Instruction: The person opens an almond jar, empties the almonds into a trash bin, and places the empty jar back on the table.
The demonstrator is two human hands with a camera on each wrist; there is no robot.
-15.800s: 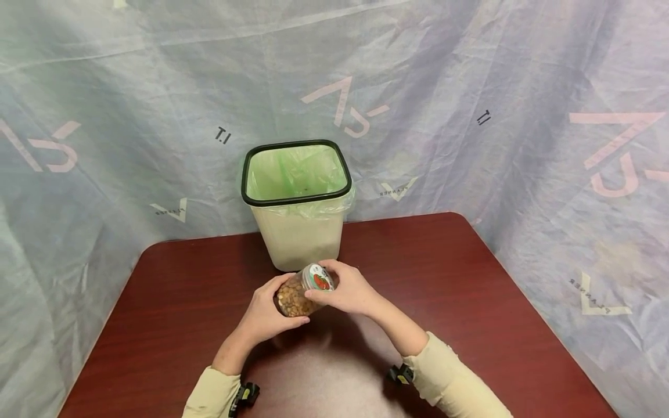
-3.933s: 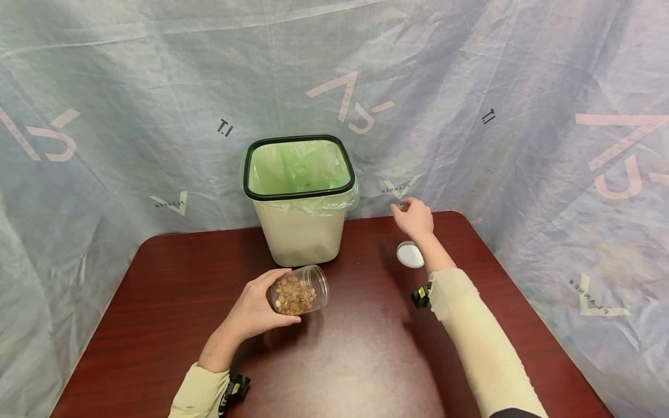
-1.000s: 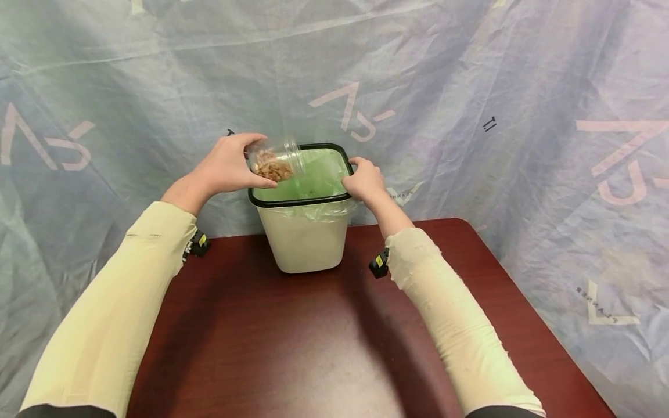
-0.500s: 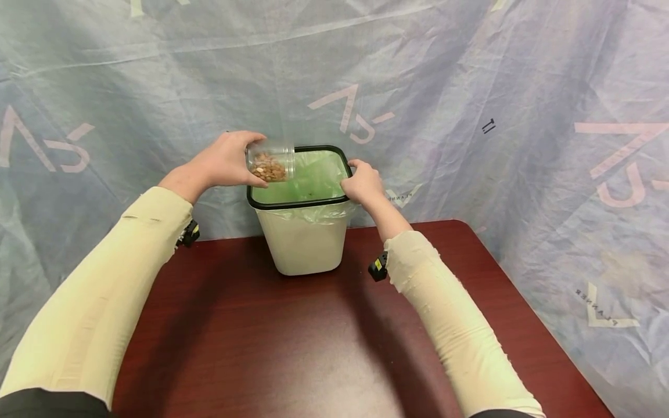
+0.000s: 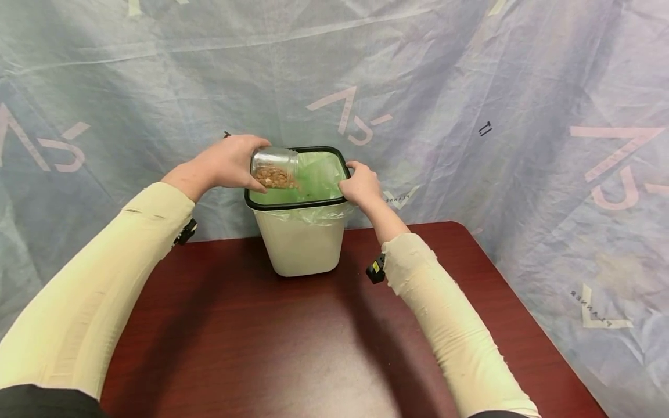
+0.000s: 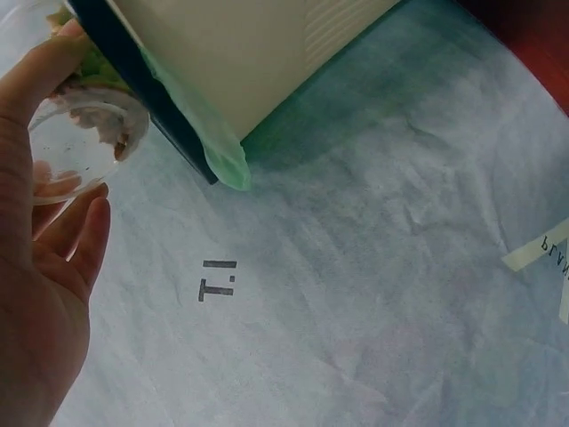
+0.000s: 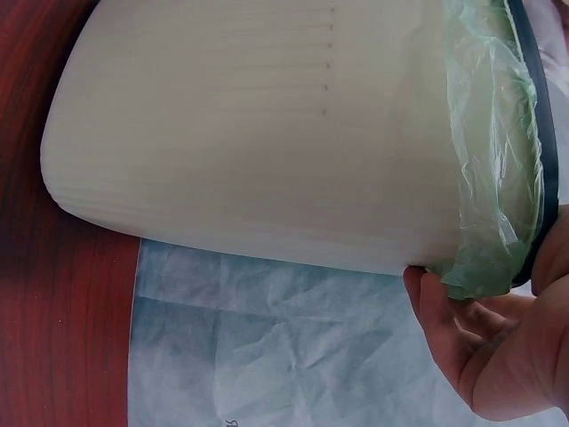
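Note:
My left hand (image 5: 230, 162) grips a clear plastic jar (image 5: 277, 154) lying on its side over the left part of a trash bin (image 5: 300, 244). Brown nut-like pieces (image 5: 272, 176) lie along the jar's lower side, and a few are dropping out of its uncapped mouth. In the left wrist view the fingers wrap round the jar (image 6: 67, 147) beside the bin's dark rim (image 6: 147, 84). With fingers and thumb, my right hand (image 5: 363, 186) holds the black rim at the right. The right wrist view shows that hand (image 7: 507, 347) against the overhanging green liner (image 7: 489, 160).
The bin stands at the back of a dark red table (image 5: 292, 337), near a pale printed cloth backdrop (image 5: 428, 87). Both forearms reach over the table, with a black wrist camera (image 5: 375, 270) strapped on each.
The jar's lid has been taken off and laid on the table, now out of sight. The jar has moved up over the bin and tipped, spilling pieces. My right hand has taken the rim.

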